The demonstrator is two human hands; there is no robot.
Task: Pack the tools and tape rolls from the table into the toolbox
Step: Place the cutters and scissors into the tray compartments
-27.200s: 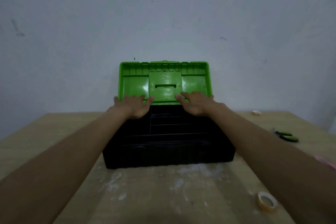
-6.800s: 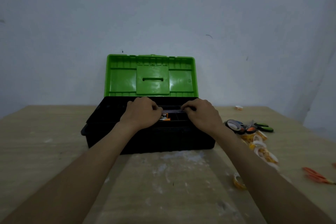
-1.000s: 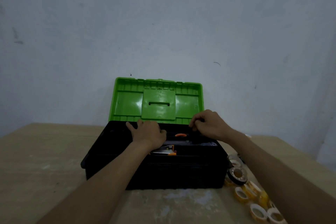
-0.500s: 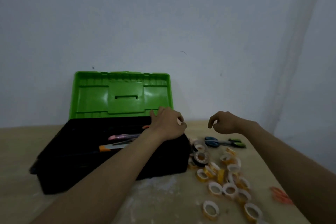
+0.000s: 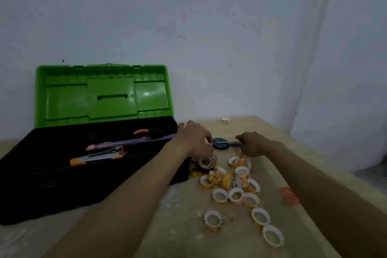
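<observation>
A: Toolbox?

B: Black body, green lid standing open against the wall. It sits on the left part of the table. Inside lie a pink-handled tool, a grey tool with orange ends in front of it, and an orange handle further back.

A: Rolls?

B: Many small ones, white cores with yellow-orange sides, scattered just right of the box. Some lie flat, some stand on edge. One lone roll sits far back, well apart.

A: Scissors?

B: Dark blue handles, pale blades pointing right. They are behind the pile, near the box's right end.

A: Hands?

B: Right hand has its fingers curled round the blade end. Left hand is knuckles-up between the box corner and the scissor handles, fingers bent down over the nearest rolls. Cannot tell whether it grips anything.

A: Anything else?

B: Orange scissors at the right, partly hidden by the right forearm.
</observation>
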